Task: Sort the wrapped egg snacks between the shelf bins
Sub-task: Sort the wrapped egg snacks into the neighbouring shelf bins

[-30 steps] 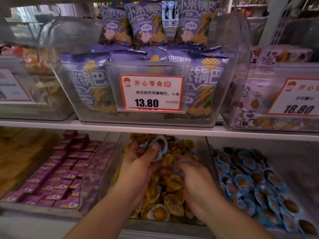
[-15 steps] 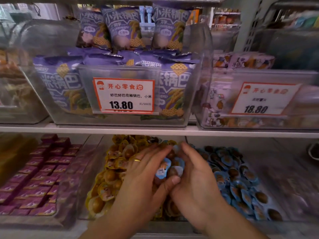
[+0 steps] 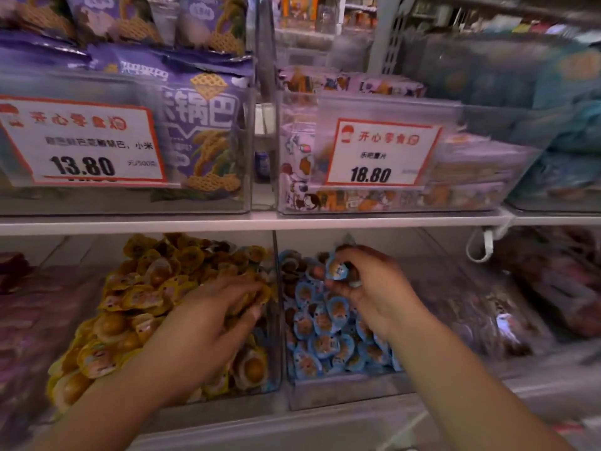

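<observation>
A white upper shelf (image 3: 260, 222) runs across the whole width. On it, toward its left end, stands a clear bin (image 3: 227, 203) of purple snack bags with a price card (image 3: 81, 141) reading 13.80. Just right of it stands another clear bin (image 3: 455, 203) of flat packets, its card (image 3: 380, 154) reading 18.80. On the lower shelf (image 3: 325, 428), near its front edge, 2 clear bins stand side by side: the yellow-pack bin (image 3: 273, 382) at left, the blue-pack bin (image 3: 325, 395) at right.
</observation>
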`<act>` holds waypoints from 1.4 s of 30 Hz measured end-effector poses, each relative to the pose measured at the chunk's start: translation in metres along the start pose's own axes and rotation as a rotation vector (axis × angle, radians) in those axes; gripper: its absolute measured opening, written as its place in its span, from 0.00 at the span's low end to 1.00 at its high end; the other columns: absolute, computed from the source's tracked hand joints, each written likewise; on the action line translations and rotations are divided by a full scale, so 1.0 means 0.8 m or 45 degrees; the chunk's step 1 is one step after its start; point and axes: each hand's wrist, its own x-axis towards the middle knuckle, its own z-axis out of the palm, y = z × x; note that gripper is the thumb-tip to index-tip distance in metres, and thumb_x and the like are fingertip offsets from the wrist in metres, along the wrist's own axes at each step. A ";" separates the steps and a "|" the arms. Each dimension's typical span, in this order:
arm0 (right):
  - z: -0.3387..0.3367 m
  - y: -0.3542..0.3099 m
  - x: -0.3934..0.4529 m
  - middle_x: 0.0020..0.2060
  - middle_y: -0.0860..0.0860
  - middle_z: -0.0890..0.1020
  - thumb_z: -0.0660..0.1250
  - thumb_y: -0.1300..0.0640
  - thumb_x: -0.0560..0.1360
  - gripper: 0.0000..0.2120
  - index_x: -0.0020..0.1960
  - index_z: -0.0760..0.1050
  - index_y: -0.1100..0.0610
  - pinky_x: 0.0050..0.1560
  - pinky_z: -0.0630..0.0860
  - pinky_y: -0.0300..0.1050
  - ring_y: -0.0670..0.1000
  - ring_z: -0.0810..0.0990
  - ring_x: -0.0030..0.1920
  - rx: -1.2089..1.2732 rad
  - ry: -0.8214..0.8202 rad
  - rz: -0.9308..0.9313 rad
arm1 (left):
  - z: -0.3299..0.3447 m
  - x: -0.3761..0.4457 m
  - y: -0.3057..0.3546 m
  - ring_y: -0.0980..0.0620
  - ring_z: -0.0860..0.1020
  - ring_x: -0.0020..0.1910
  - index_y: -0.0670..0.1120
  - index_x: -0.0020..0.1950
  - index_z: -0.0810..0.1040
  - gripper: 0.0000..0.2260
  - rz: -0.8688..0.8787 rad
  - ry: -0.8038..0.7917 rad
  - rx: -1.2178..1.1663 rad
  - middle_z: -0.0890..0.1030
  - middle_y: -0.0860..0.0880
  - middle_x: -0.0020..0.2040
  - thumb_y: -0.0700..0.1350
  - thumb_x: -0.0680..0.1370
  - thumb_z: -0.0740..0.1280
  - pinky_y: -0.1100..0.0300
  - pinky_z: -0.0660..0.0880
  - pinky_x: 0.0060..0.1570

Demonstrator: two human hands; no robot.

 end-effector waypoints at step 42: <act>0.039 0.075 -0.020 0.53 0.16 0.68 0.63 0.38 0.68 0.23 0.53 0.59 0.14 0.48 0.67 0.18 0.22 0.68 0.57 -0.939 -0.512 -0.506 | 0.020 0.002 -0.009 0.47 0.72 0.59 0.59 0.69 0.68 0.32 0.162 -0.681 0.636 0.71 0.51 0.64 0.71 0.69 0.64 0.53 0.65 0.57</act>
